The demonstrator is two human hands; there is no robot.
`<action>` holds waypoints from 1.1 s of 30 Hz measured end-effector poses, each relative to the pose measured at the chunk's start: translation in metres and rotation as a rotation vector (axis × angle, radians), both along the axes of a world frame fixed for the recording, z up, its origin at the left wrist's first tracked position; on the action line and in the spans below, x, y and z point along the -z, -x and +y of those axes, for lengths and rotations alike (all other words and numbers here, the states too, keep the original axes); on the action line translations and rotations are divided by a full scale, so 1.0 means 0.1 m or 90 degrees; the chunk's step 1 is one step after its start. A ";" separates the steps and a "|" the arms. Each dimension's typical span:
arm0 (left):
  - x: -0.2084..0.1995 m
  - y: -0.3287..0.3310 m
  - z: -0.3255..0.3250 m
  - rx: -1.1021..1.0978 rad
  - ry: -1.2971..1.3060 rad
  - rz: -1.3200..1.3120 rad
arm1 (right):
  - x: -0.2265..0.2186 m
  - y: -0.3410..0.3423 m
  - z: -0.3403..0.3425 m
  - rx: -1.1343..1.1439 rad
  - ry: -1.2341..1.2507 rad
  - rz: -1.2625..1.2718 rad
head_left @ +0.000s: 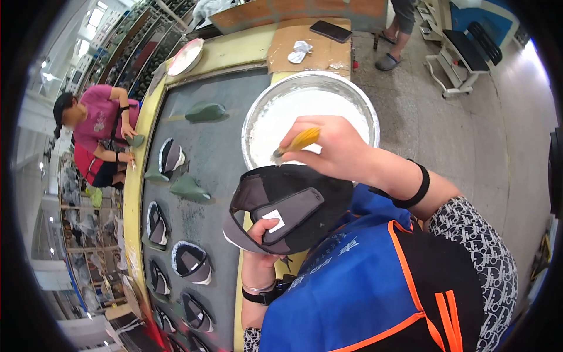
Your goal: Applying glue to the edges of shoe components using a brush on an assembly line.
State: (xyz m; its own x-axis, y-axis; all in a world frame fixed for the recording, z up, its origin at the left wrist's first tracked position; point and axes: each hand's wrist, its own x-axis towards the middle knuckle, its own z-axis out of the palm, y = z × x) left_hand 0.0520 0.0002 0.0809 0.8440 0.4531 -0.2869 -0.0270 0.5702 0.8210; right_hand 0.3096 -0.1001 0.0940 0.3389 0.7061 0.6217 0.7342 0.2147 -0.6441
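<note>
My left hand (263, 234) is closed on a black and grey shoe upper (293, 220), its thumb beside a white label on the inner grey piece. My right hand (335, 146) grips a small brush (304, 139) by its yellow handle. The bristles point down near the upper's top edge, whether touching I cannot tell. Behind that hand stands a wide metal basin (253, 111) of white, paste-like liquid (293, 111). Along the grey work surface (229, 138) to the left lie several more uppers (192, 262) with whitish edges and several green shoe lasts (205, 112).
Across the surface a co-worker (105, 129) in a pink shirt handles a green last. A shallow white bowl (186, 57) sits on the yellow frame. Cardboard (281, 44) beyond the basin bears a phone (331, 31) and crumpled tissue (299, 51). A black-seated chair (466, 50) stands far right.
</note>
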 end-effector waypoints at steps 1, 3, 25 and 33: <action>-0.01 -0.05 -0.05 -0.039 0.006 0.066 | -0.02 0.01 0.02 -0.016 -0.008 -0.017; -0.03 -0.14 -0.08 -0.098 -0.002 0.140 | -0.02 -0.01 0.04 -0.009 0.074 -0.013; 0.41 -0.07 0.08 -0.193 -0.853 0.117 | 0.35 0.04 -0.02 0.115 0.077 0.325; 0.48 -0.15 0.23 -0.279 -1.297 0.150 | 0.32 0.08 -0.05 -0.043 0.095 0.548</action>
State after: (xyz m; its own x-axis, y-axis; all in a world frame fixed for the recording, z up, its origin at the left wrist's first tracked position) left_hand 0.0665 0.0237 0.0325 0.6500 0.3023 0.6972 0.2959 -0.9457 0.1342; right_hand 0.3018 -0.1055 0.0620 0.6030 0.7947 0.0691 -0.0308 0.1098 -0.9935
